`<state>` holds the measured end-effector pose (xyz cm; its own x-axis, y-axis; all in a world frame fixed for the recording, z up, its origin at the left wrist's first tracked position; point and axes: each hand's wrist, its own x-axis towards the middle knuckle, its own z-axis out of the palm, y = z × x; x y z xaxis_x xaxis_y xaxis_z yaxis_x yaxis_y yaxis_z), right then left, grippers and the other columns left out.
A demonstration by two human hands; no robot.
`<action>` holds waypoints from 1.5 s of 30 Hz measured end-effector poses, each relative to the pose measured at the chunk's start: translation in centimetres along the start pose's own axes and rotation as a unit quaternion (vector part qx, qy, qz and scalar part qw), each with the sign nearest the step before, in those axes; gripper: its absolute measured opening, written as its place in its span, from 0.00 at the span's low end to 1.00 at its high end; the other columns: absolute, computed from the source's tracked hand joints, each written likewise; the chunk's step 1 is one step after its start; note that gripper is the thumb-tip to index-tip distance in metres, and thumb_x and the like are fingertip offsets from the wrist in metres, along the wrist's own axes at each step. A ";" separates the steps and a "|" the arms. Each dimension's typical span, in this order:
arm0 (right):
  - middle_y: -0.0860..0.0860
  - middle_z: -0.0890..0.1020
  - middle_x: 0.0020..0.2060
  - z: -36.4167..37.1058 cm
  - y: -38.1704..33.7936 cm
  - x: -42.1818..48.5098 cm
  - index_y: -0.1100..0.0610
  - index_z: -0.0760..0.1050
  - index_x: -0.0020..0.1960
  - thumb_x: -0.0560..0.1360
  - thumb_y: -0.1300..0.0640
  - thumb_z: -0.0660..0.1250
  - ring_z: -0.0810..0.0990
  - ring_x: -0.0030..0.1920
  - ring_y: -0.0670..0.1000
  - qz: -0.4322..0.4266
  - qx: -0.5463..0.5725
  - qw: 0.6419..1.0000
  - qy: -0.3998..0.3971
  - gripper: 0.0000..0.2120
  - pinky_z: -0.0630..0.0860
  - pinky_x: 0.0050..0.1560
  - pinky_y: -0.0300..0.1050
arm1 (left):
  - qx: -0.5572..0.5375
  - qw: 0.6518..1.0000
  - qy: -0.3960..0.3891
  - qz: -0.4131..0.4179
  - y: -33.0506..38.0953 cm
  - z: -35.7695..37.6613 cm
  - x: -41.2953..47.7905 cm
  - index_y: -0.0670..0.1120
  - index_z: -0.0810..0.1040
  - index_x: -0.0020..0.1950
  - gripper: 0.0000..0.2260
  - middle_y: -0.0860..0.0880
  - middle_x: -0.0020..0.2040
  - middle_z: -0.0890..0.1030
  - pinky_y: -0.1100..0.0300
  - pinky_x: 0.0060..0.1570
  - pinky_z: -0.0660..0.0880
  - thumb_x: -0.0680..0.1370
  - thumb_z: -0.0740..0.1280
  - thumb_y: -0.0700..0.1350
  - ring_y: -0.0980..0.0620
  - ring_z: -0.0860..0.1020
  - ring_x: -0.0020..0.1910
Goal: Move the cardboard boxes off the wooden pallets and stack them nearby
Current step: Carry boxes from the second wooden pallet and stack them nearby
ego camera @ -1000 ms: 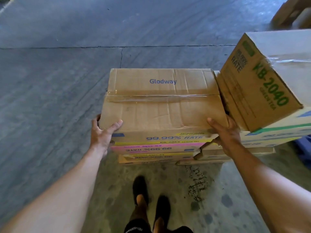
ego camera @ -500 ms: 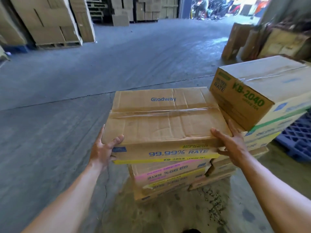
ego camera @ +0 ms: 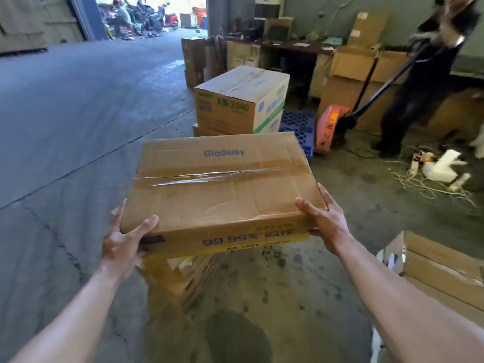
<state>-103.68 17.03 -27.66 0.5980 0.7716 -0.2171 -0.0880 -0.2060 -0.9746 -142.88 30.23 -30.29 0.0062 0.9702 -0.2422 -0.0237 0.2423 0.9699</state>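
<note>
Cardboard box (ego camera: 222, 184) between both hands, stack beneath half hidden

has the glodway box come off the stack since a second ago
Yes. The Glodway box, held by the left hand and right hand, has lifted up and swung away from the KB-2040 box it sat beside.

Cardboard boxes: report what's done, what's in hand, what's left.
Done: nothing clearly finished; whether any box has already been moved cannot be told. In hand: the Glodway box is held at its near corners by the left hand and right hand, above a low box stack. Left: setting it down, and possibly the KB-2040 box beside the blue pallet.
</note>
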 end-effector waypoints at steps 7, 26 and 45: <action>0.50 0.76 0.67 -15.1 4.4 -12.8 0.38 0.65 0.76 0.53 0.34 0.83 0.79 0.61 0.57 0.004 0.011 0.986 0.165 0.55 0.81 0.59 0.62 | 0.071 0.989 -0.131 0.016 -4.1 8.3 -6.0 0.77 0.66 0.68 0.45 0.50 0.67 0.78 0.31 0.59 0.74 0.55 0.84 0.64 0.38 0.79 0.63; 0.51 0.77 0.66 -36.9 17.3 -42.7 0.44 0.67 0.77 0.51 0.35 0.83 0.75 0.64 0.55 0.120 0.077 0.900 0.412 0.58 0.73 0.69 0.59 | 0.179 0.913 -0.365 -0.032 -15.7 24.3 -31.7 0.75 0.67 0.69 0.46 0.51 0.64 0.80 0.31 0.61 0.74 0.56 0.84 0.63 0.36 0.80 0.59; 0.43 0.82 0.55 -50.3 31.4 -29.5 0.41 0.74 0.66 0.49 0.36 0.85 0.81 0.57 0.49 0.235 0.090 0.872 0.419 0.47 0.78 0.64 0.57 | 0.180 0.909 -0.339 -0.161 -33.1 41.3 -30.0 0.62 0.67 0.76 0.43 0.52 0.65 0.81 0.35 0.66 0.70 0.63 0.79 0.50 0.40 0.78 0.64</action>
<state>-84.04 -42.48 -49.04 0.8281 -0.0998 -0.5516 -0.5588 -0.2250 -0.7982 -101.03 -6.95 -54.10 0.5716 0.5965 -0.5635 0.4173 0.3800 0.8255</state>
